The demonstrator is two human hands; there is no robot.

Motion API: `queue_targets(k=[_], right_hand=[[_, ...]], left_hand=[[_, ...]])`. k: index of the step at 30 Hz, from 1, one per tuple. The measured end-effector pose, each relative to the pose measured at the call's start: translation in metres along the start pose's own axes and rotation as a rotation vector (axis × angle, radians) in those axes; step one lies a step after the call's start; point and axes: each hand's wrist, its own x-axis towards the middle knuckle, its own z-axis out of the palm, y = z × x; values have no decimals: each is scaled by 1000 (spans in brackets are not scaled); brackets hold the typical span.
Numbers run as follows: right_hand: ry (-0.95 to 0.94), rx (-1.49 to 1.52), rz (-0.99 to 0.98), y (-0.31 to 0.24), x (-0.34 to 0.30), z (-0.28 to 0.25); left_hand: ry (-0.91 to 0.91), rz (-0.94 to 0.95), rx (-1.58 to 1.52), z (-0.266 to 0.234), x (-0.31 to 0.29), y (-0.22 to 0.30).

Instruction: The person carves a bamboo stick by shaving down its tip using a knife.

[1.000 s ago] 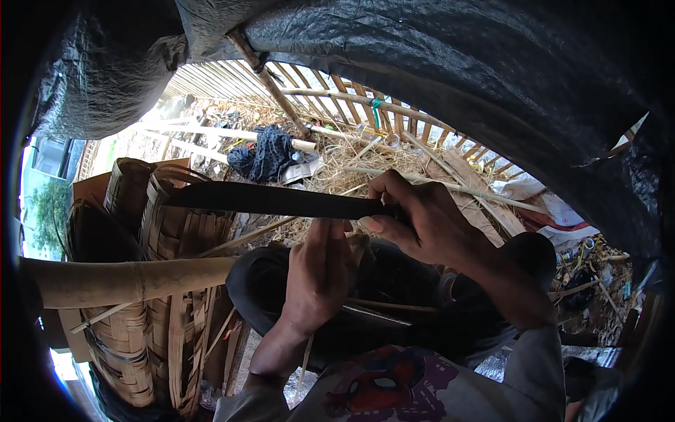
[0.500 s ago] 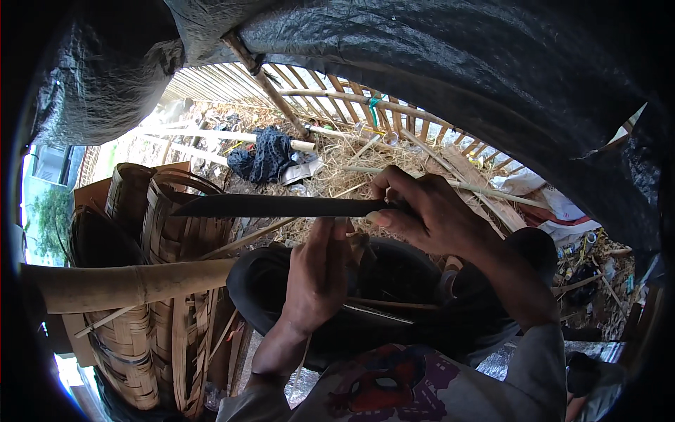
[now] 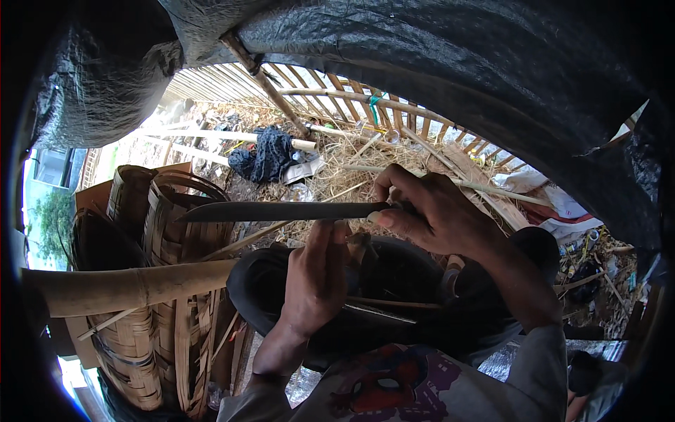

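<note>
A long dark machete (image 3: 281, 212) lies level across the view, its pointed tip to the left. My right hand (image 3: 429, 211) is closed round the handle end, thumb along the near side. My left hand (image 3: 316, 271) is raised just below the blade, with its fingers pressed together and their tips close to the blade's lower edge. Whether those tips touch the blade or pinch something small, I cannot make out. Under both hands are my bent legs in dark trousers (image 3: 492, 295), with a thin strip (image 3: 380, 314) lying across them.
A thick bamboo pole (image 3: 140, 287) juts in from the left, beside woven bamboo baskets (image 3: 130, 359). Ahead lie straw-like shavings (image 3: 344, 165), a dark cloth (image 3: 271, 155) and loose sticks. A slatted bamboo fence (image 3: 337, 95) stands behind, under a black tarp (image 3: 457, 56).
The machete has turned slightly, so that more of its flat face shows, and its tip sits a little lower. Both hands stay in nearly the same place.
</note>
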Motion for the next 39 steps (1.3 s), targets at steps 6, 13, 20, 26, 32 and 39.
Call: queue_targets(k=[6, 13, 20, 26, 32, 39], right_hand=[[-27, -52, 11, -8, 2, 4], [-27, 64, 41, -1, -3, -5], [-2, -53, -18, -7, 4, 2], [-59, 1, 15, -12, 7, 2], [-16, 46, -25, -5, 3, 2], [-26, -9, 26, 3, -10, -4]], left_hand=[[7, 65, 111, -3, 0, 10], [71, 109, 103, 5, 0, 5], [68, 91, 137, 1, 0, 8], [78, 91, 243, 0, -2, 12], [18, 42, 197, 1, 0, 13], [9, 96, 240, 2, -2, 9]])
